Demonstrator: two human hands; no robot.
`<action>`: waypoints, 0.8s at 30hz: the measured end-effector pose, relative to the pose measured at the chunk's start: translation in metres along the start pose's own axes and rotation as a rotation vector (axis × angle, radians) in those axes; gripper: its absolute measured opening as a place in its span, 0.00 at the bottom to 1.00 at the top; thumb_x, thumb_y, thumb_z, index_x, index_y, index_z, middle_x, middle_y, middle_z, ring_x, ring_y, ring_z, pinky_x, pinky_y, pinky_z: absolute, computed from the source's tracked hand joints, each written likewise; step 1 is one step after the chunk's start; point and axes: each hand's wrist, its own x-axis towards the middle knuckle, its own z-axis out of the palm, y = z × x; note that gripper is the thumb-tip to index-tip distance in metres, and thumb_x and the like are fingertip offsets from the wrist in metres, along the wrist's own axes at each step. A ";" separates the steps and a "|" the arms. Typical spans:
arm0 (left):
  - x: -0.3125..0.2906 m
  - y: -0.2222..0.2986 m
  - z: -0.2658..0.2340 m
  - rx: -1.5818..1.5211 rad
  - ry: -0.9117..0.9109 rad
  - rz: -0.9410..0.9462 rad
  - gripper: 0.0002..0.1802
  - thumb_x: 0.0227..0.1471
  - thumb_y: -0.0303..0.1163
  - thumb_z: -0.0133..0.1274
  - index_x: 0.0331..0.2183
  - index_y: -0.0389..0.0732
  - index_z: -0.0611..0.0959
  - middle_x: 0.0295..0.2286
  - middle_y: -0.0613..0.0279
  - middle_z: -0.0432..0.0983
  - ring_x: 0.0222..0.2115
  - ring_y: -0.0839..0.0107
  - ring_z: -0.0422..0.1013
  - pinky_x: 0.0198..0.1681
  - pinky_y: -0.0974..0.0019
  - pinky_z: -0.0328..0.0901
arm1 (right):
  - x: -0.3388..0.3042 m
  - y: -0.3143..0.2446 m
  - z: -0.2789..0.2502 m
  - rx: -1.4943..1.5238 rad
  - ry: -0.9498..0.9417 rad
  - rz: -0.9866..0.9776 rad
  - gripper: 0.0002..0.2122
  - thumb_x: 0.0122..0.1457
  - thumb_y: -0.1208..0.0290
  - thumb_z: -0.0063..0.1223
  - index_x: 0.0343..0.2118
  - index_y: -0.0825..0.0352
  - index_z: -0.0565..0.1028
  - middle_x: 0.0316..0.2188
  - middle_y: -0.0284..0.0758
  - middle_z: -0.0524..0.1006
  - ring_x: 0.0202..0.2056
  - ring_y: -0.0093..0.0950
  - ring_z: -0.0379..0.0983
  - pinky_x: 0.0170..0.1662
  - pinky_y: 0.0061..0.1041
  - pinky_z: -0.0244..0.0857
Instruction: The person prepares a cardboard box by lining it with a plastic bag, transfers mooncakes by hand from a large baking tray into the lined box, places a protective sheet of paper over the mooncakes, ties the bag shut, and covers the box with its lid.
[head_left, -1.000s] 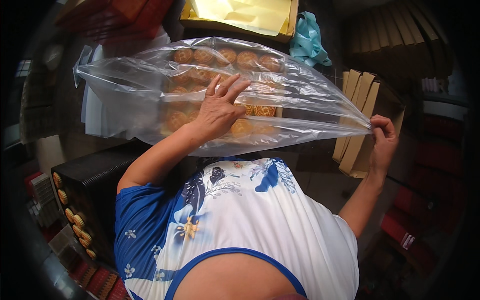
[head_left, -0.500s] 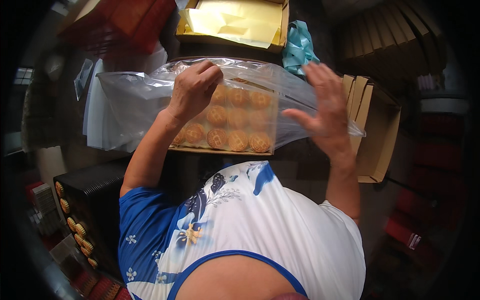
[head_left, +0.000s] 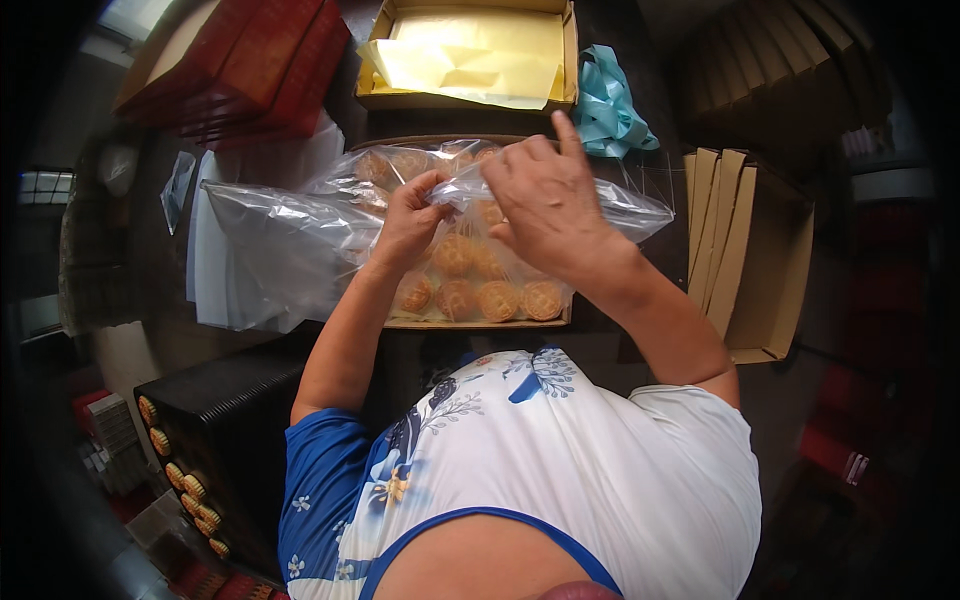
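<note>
A shallow cardboard box [head_left: 478, 325] holds rows of round golden mooncakes [head_left: 454, 254] with stamped tops. Clear plastic bag film [head_left: 290, 225] lies over them and spreads to the left of the box. My left hand [head_left: 412, 218] pinches a gathered fold of this film above the middle of the box. Close beside it, my right hand [head_left: 548, 205] is curled over the same gathered film, its index finger sticking out away from me. The right hand's fingertips are partly hidden. Some mooncakes are covered by my hands and wrists.
A yellow-lined box [head_left: 470, 95] stands behind, with light blue ribbon [head_left: 612, 105] beside it. Red boxes [head_left: 250, 70] are stacked far left. Cardboard boxes [head_left: 765, 260] stand at right. Near left, a dark stack [head_left: 215, 400] has small pastries [head_left: 190, 485] along its side.
My right hand has come from the right side to the middle, drawing the film in and closing on it. My left hand has moved slightly right and nearer, still pinching film.
</note>
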 end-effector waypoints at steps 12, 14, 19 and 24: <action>0.006 -0.002 -0.002 -0.145 -0.123 -0.073 0.07 0.60 0.24 0.56 0.42 0.40 0.82 0.32 0.74 0.77 0.32 0.82 0.71 0.37 0.75 0.66 | -0.015 0.041 -0.046 0.408 0.368 -0.010 0.39 0.50 0.47 0.68 0.62 0.61 0.68 0.63 0.46 0.66 0.66 0.39 0.61 0.69 0.43 0.53; 0.009 0.001 -0.005 -0.100 -0.182 -0.075 0.08 0.61 0.28 0.58 0.42 0.39 0.82 0.34 0.72 0.78 0.32 0.82 0.72 0.37 0.75 0.67 | -0.074 0.085 -0.004 0.692 0.200 0.250 0.60 0.38 0.32 0.68 0.71 0.62 0.53 0.71 0.46 0.50 0.72 0.46 0.45 0.72 0.45 0.44; 0.024 0.045 0.028 0.626 -0.301 0.263 0.11 0.51 0.20 0.58 0.39 0.41 0.82 0.33 0.60 0.79 0.32 0.69 0.76 0.36 0.66 0.69 | -0.074 0.037 0.100 0.939 -0.133 0.170 0.66 0.34 0.51 0.80 0.72 0.65 0.44 0.72 0.47 0.46 0.73 0.43 0.40 0.73 0.38 0.38; 0.043 0.026 0.107 1.329 -0.411 0.606 0.04 0.46 0.31 0.57 0.28 0.47 0.83 0.29 0.60 0.81 0.31 0.56 0.80 0.30 0.51 0.70 | -0.052 -0.020 0.155 1.047 -0.032 0.171 0.58 0.41 0.55 0.75 0.71 0.65 0.47 0.70 0.46 0.51 0.70 0.42 0.45 0.71 0.37 0.41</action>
